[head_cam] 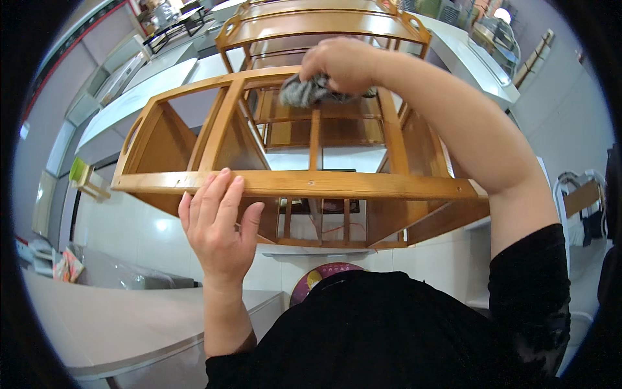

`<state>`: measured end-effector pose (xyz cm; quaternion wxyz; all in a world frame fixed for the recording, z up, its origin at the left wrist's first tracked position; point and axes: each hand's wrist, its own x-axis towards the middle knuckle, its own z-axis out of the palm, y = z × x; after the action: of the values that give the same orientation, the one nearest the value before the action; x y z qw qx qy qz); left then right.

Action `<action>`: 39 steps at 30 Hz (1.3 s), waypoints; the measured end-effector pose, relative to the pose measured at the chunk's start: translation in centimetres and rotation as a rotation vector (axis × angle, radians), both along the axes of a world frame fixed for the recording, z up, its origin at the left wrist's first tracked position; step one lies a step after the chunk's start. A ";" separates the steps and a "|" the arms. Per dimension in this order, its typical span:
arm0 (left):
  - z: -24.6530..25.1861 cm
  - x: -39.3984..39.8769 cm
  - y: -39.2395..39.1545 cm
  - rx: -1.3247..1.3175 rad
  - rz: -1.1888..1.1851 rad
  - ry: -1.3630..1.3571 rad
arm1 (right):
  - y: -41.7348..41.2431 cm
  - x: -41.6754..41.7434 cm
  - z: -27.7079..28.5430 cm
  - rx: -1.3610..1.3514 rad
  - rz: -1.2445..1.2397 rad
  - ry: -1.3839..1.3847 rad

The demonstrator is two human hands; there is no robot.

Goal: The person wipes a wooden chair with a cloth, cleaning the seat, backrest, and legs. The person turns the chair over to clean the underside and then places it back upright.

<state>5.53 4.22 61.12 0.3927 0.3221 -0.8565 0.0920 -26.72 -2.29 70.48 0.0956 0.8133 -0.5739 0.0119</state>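
Observation:
A brown wooden shelf frame [311, 185] with slats and side panels lies across the view before me. My left hand [221, 223] rests against its near rail, left of the middle, with fingertips on top of the wood and the thumb apart. Bunched in my right hand [345, 65] is a grey cloth [306, 91], held at the frame's far rail near the top of a middle slat. The hand hides part of that rail, and the underside of the cloth is not visible.
Another brown wooden shelf unit [320, 24] stands just beyond the frame. White counters [141, 97] flank it on the left and right [466, 58]. A small stool with a green top [77, 170] is at the left. By my feet lies a round purple mat [299, 287].

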 end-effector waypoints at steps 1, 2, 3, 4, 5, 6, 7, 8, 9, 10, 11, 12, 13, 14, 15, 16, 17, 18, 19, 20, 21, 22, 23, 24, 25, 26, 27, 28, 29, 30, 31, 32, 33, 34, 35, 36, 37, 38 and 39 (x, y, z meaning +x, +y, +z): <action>-0.1 0.0 0.1 -0.018 0.018 -0.004 | 0.1 -0.3 0.9 -0.019 0.003 -0.045; -0.2 0.0 0.1 -0.020 0.015 0.004 | 0.8 -0.7 1.8 -0.032 -0.003 -0.062; -0.2 -0.2 -0.1 -0.017 0.007 0.018 | 2.2 -1.1 3.0 -0.088 0.043 -0.113; -0.2 -0.5 -0.4 -0.026 -0.010 0.043 | 4.4 -1.3 4.2 -0.095 0.074 -0.192; 0.4 -0.3 0.0 -0.038 0.008 0.030 | 6.8 -1.0 5.6 -0.039 0.124 -0.245; 0.1 -0.7 -0.1 -0.057 -0.003 0.046 | 9.7 -1.0 6.4 0.023 0.152 -0.286; -0.3 -1.0 -0.3 -0.074 -0.014 0.062 | 12.3 -0.8 6.8 0.180 0.137 -0.345; -0.3 -0.7 -0.1 -0.076 -0.001 0.066 | 13.9 -0.5 6.2 0.237 0.227 -0.297; -0.2 -0.4 0.0 -0.078 0.002 0.069 | 15.0 -0.3 5.4 0.373 0.236 -0.299; -0.3 -0.4 -0.1 -0.075 -0.006 0.076 | 16.1 -0.1 4.1 0.287 0.213 -0.257; -0.6 -0.4 -0.2 -0.073 -0.024 0.095 | 16.7 -0.1 3.0 0.203 0.191 -0.214; -0.8 -0.6 -0.6 -0.071 -0.054 0.112 | 17.1 -0.6 2.7 0.111 0.111 -0.141; -1.0 -0.6 -0.9 -0.069 -0.083 0.128 | 17.3 -1.2 2.6 0.022 0.031 -0.066; -0.8 -0.4 -1.1 -0.083 -0.109 0.086 | 17.5 -1.9 2.4 -0.065 -0.048 0.009; -1.1 0.2 -1.4 -0.078 -0.128 0.171 | 18.0 -2.6 1.9 -0.199 -0.172 0.118; -2.0 1.2 -1.9 -0.071 -0.126 0.249 | 18.5 -2.9 1.9 -0.225 -0.186 0.054; -2.8 2.4 -2.7 -0.063 -0.125 0.327 | 19.1 -3.0 2.2 -0.253 -0.200 -0.010; -3.9 4.2 -3.7 -0.054 -0.016 0.453 | 19.7 -2.5 2.2 -0.300 -0.128 -0.117; -5.0 5.7 -5.2 -0.037 0.093 0.582 | 20.8 -1.3 2.3 -0.341 -0.059 -0.219; -6.1 6.0 -7.0 0.206 0.016 1.062 | 21.6 0.1 2.0 -0.376 0.010 -0.322; -5.7 7.1 -8.4 0.369 0.125 1.238 | 21.7 1.8 1.4 -0.397 0.070 -0.310; -5.9 8.3 -9.8 0.517 -0.007 1.343 | 21.9 3.8 1.0 -0.323 0.024 -0.299; -6.5 9.2 -11.2 0.667 -0.143 1.442 | 21.8 5.7 0.6 -0.249 -0.022 -0.288; -7.3 10.1 -12.6 0.727 -0.225 1.419 | 21.1 7.2 0.0 -0.157 -0.081 -0.179; -6.5 9.0 -12.8 0.806 -0.308 1.430 | 20.5 8.5 -0.5 -0.058 -0.161 -0.060; -5.5 7.6 -12.6 0.888 -0.392 1.437 | 20.1 9.6 -0.3 -0.020 -0.260 0.040; -4.7 6.8 -12.6 0.970 -0.468 1.444 | 19.6 10.0 0.2 0.041 -0.279 0.066; -4.3 6.8 -13.7 0.928 -0.460 1.481 | 19.2 9.9 0.9 0.103 -0.303 0.092; -4.2 7.9 -14.9 1.000 -0.719 1.456 | 18.7 9.5 1.2 0.166 -0.330 0.117; -3.8 10.0 -15.9 1.071 -0.984 1.411 | 18.6 9.0 1.5 0.133 -0.279 0.066; -4.3 11.3 -17.6 1.165 -1.277 1.360 | 18.4 8.9 2.0 0.187 -0.263 0.026; -4.8 14.1 -19.1 1.197 -1.262 1.560 | 18.4 9.2 1.7 0.155 -0.228 -0.001; -5.4 16.4 -20.3 1.248 -1.240 1.764 | 18.5 9.5 1.8 0.126 -0.201 -0.020; -5.1 16.8 -21.0 1.262 -1.350 1.795 | 18.3 10.1 1.7 0.157 -0.225 -0.020; -4.7 17.2 -22.3 1.164 -1.169 1.789 | 18.3 10.5 1.7 0.187 -0.265 -0.022; -4.5 16.6 -23.5 1.104 -1.187 1.819 | 19.2 10.2 0.3 0.027 -0.301 0.008; -3.3 15.2 -23.4 1.160 -1.240 1.927 | 19.7 9.7 -0.7 -0.094 -0.333 -0.016; -0.5 12.7 -22.2 1.205 -1.034 2.070 | 20.3 9.0 -0.9 -0.166 -0.353 -0.032; 0.4 14.9 -25.8 1.084 -1.130 2.041 | 21.1 8.4 -0.7 -0.269 -0.373 -0.026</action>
<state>20.40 -21.60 61.53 0.6709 -0.0417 -0.1145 -0.7315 -18.32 18.83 69.78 0.1963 0.6729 -0.7086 0.0808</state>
